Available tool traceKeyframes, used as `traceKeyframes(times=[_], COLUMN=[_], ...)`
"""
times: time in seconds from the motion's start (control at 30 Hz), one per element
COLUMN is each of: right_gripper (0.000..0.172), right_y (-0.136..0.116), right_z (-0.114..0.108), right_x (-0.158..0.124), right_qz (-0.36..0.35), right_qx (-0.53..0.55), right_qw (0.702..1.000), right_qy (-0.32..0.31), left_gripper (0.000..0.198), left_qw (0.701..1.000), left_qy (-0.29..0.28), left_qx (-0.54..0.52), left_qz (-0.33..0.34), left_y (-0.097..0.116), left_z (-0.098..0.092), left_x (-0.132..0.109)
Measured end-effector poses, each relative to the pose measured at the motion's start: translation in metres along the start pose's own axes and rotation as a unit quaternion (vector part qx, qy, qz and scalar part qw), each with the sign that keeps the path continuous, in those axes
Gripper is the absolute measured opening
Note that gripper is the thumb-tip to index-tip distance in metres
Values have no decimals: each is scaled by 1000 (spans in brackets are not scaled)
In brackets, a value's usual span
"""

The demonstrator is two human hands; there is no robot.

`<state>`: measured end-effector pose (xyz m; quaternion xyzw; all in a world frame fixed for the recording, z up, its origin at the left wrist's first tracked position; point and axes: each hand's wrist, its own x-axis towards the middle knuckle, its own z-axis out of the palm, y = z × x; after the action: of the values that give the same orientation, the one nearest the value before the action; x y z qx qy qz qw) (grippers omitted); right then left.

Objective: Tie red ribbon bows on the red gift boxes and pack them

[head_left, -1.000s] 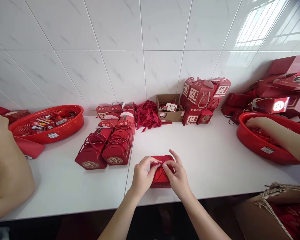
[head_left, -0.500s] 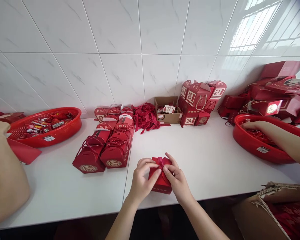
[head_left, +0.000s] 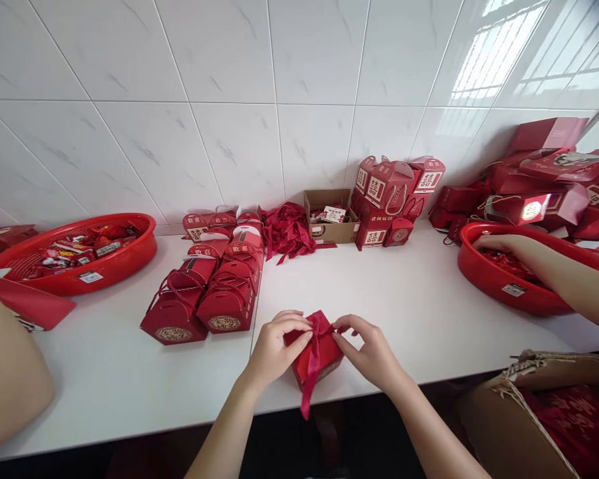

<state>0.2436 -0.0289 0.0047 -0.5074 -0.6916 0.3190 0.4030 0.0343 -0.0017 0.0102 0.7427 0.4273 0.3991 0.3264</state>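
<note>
Since the preceding frame, the small red box (head_left: 329, 349) has turned askew on the worktop (head_left: 399, 286), the right hand (head_left: 372, 349) has drawn outward from the knot, and one tail of the red ribbon (head_left: 312, 369) now hangs down the box to the worktop's near edge. Thumb and forefinger of the right hand and of the left hand (head_left: 277, 342) are brought close together, pinching the ribbon at either side of the knot; the box lies between them, its upper flanks partly covered by the fingers. Beyond, left to right: red basket (head_left: 130, 256), two rows of corded boxes (head_left: 229, 306), heap of ribbons (head_left: 289, 229), small carton (head_left: 337, 233), stacked boxes (head_left: 392, 189). At right, a co-worker's hand (head_left: 494, 245) reaches into a second basket (head_left: 484, 283), above a torn carton (head_left: 494, 419); at far left, another person's arm (head_left: 10, 372) crosses the worktop.
</note>
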Motion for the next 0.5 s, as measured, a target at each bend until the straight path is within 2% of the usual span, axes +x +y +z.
traceKeyframes(times=[0.1, 0.13, 0.2, 0.27, 0.3, 0.4, 0.5], right_gripper=[17, 23, 37, 39, 38, 39, 35], right_y=[-15, -23, -38, -49, -51, -46, -36], right_z=[-9, -15, -26, -35, -37, -31, -18], right_x=[-10, -15, -21, -17, -11, 16, 38], right_qz=[-19, -17, -3, 6, 5, -18, -65], right_qx=[-96, -109, -105, -84, -76, -50, -22], right_qw=[995, 994, 989, 981, 981, 989, 985], right_qy=[11, -13, -102, -175, -180, -137, -158], left_gripper=[12, 12, 11, 11, 12, 12, 11], left_qw=[1000, 1000, 999, 998, 998, 996, 992], left_qy=[-13, -17, -29, -44, -50, -70, -98], left_qx=[17, 21, 26, 32, 37, 54, 75], left_qz=[6, 8, 10, 9, 8, 13, 29], left_y=[6, 7, 9, 11, 12, 16, 21], left_z=[-4, -5, -6, -9, -10, -14, -19], left_x=[2, 3, 4, 5, 6, 9, 13])
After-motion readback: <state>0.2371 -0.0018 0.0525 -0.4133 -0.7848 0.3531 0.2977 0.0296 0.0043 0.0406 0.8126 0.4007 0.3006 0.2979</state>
